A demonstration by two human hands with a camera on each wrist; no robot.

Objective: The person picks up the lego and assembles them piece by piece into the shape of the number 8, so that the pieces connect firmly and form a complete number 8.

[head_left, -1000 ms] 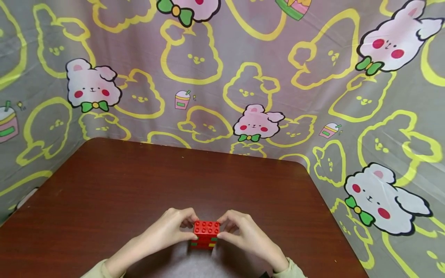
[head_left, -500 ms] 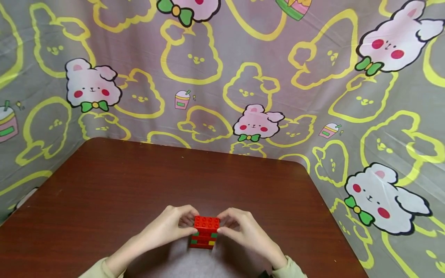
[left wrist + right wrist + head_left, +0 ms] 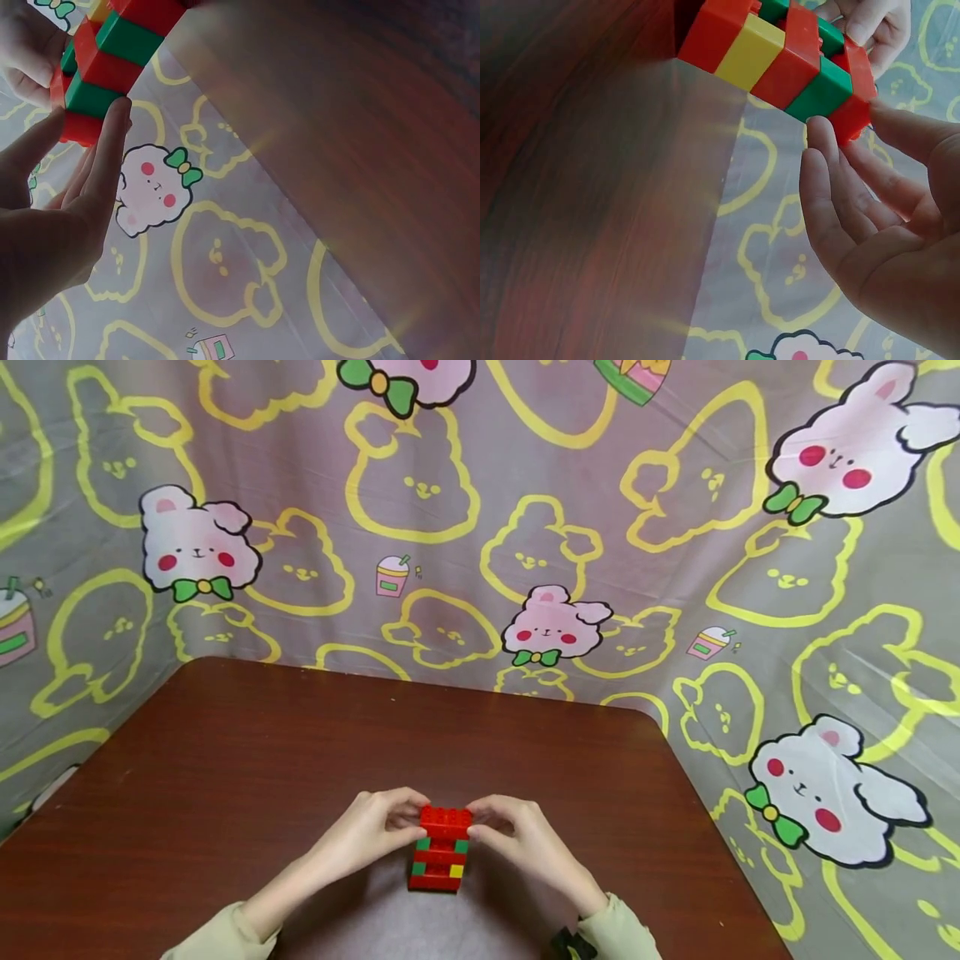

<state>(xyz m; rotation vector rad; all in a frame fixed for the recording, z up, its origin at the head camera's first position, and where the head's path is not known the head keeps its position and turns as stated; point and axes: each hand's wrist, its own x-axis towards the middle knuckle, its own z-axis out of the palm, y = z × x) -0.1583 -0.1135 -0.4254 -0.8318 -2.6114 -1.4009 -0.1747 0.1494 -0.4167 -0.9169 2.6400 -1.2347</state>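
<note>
A tower of toy building bricks (image 3: pixel 437 857) stands near the front of the table, its wide red bricks layered with small green bricks and a yellow brick (image 3: pixel 456 871). My left hand (image 3: pixel 369 823) pinches the top red brick (image 3: pixel 446 832) by its left end, and my right hand (image 3: pixel 522 832) pinches the right end. In the left wrist view, thumb and fingers of the left hand (image 3: pixel 56 232) meet at the tower's red end, beside a green brick (image 3: pixel 91 97). The right wrist view has the right hand (image 3: pixel 900 244) at the same brick, below a green brick (image 3: pixel 823 88).
The brown wooden table (image 3: pixel 360 735) extends behind and to both sides of the tower. A patterned curtain (image 3: pixel 465 460) encloses its back and sides. Something small and dark (image 3: pixel 573 943) shows by the right sleeve at the bottom edge.
Both hands and the tower's top have shifted up in the head view. More of the tower's front shows now, and less of its studded top. The hands keep hold of the top brick.
</note>
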